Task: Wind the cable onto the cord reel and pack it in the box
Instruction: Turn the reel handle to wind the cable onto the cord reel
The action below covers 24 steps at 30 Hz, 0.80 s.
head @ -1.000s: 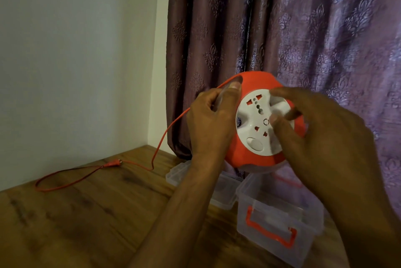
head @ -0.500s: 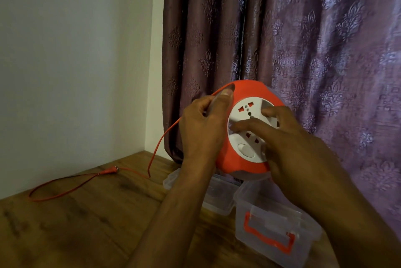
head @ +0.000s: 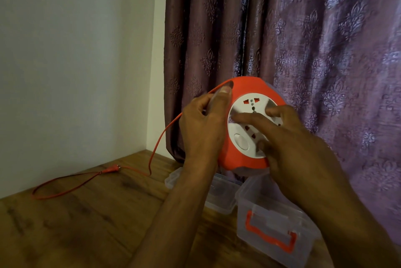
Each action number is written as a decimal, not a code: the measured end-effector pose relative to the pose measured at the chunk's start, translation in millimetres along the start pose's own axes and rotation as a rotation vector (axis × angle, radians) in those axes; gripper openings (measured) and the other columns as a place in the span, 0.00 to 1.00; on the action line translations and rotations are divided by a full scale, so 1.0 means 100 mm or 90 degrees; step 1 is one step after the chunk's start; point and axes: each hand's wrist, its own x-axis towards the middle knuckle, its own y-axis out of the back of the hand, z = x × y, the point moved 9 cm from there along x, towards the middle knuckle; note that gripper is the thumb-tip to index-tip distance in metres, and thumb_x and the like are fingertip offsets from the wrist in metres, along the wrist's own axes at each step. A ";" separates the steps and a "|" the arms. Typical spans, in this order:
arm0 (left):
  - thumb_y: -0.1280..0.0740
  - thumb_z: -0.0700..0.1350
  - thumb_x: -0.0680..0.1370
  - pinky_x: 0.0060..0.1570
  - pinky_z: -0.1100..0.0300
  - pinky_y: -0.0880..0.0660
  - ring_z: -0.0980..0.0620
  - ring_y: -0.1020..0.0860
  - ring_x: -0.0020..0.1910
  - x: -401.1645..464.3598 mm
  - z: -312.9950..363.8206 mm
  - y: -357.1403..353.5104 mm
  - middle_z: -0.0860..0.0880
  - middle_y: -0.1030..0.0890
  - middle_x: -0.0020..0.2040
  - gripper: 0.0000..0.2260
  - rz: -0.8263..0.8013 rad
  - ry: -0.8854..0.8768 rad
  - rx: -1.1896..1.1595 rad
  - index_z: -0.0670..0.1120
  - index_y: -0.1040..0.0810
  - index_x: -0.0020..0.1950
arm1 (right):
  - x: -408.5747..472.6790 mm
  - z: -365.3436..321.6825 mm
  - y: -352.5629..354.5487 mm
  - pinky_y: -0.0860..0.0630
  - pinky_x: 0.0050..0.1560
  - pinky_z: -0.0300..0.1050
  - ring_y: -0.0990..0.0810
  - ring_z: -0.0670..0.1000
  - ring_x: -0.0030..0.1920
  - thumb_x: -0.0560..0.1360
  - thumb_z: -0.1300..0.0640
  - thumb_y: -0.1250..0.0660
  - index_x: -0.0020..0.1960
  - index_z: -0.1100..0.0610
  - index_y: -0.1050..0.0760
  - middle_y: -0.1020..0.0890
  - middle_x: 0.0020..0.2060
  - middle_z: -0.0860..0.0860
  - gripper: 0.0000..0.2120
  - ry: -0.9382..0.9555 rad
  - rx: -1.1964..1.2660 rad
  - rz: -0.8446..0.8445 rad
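Observation:
An orange cord reel (head: pixel 249 87) with a white socket face is held up in the air in front of the curtain. My left hand (head: pixel 201 128) grips its left rim, thumb on the edge where the cable enters. My right hand (head: pixel 288 141) lies on the white socket disc (head: pixel 245 113), fingers spread across it. The thin orange cable (head: pixel 159 140) drops from the reel to the wooden table and loops left, its plug (head: pixel 111 169) lying near the wall. A clear plastic box (head: pixel 273 220) with an orange handle stands below the reel.
The box's clear lid (head: pixel 219 194) lies on the wooden table (head: pixel 86 224) left of the box. A purple patterned curtain (head: pixel 303 39) hangs close behind. A white wall (head: pixel 76 50) borders the table on the left.
My right hand's fingers have shifted around on the white disc, which has turned. The loose cable loop on the table looks a little shorter. The view has tilted slightly.

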 end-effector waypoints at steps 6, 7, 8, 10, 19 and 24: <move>0.33 0.60 0.73 0.48 0.39 0.17 0.42 0.14 0.43 -0.01 0.02 0.01 0.47 0.13 0.41 0.14 0.018 -0.010 -0.002 0.52 0.16 0.39 | 0.00 0.04 0.00 0.21 0.46 0.58 0.22 0.60 0.52 0.76 0.53 0.36 0.67 0.27 0.48 0.34 0.64 0.49 0.31 -0.013 0.002 0.038; 0.33 0.61 0.73 0.49 0.39 0.17 0.42 0.15 0.44 -0.01 0.02 0.01 0.47 0.13 0.41 0.15 0.021 -0.013 -0.003 0.51 0.16 0.40 | -0.01 0.03 0.01 0.22 0.46 0.57 0.22 0.59 0.51 0.76 0.52 0.36 0.67 0.28 0.47 0.33 0.63 0.49 0.30 -0.015 0.000 0.044; 0.33 0.61 0.73 0.49 0.38 0.18 0.42 0.15 0.44 -0.01 0.02 0.02 0.46 0.13 0.42 0.16 0.025 -0.016 -0.006 0.49 0.16 0.41 | -0.01 0.02 0.01 0.22 0.46 0.56 0.22 0.58 0.50 0.76 0.51 0.37 0.67 0.28 0.47 0.32 0.61 0.49 0.29 -0.019 -0.004 0.049; 0.33 0.61 0.73 0.50 0.39 0.18 0.42 0.15 0.45 0.00 0.02 0.02 0.45 0.13 0.43 0.18 0.027 -0.020 -0.006 0.47 0.15 0.44 | -0.02 0.01 0.03 0.23 0.45 0.55 0.22 0.58 0.49 0.76 0.48 0.37 0.67 0.28 0.48 0.32 0.59 0.49 0.28 -0.031 -0.008 0.057; 0.34 0.59 0.74 0.47 0.36 0.20 0.38 0.18 0.41 -0.04 0.06 -0.02 0.41 0.16 0.39 0.19 0.030 -0.064 -0.005 0.44 0.19 0.38 | -0.05 0.10 0.12 0.28 0.46 0.51 0.22 0.59 0.51 0.71 0.33 0.41 0.67 0.34 0.40 0.21 0.52 0.51 0.26 -0.131 0.044 0.165; 0.34 0.60 0.74 0.49 0.40 0.19 0.42 0.16 0.45 -0.06 0.07 -0.04 0.44 0.14 0.43 0.19 0.025 -0.069 0.014 0.44 0.16 0.43 | -0.08 0.14 0.16 0.24 0.48 0.54 0.21 0.59 0.48 0.70 0.31 0.42 0.65 0.36 0.36 0.18 0.41 0.46 0.25 -0.175 0.100 0.165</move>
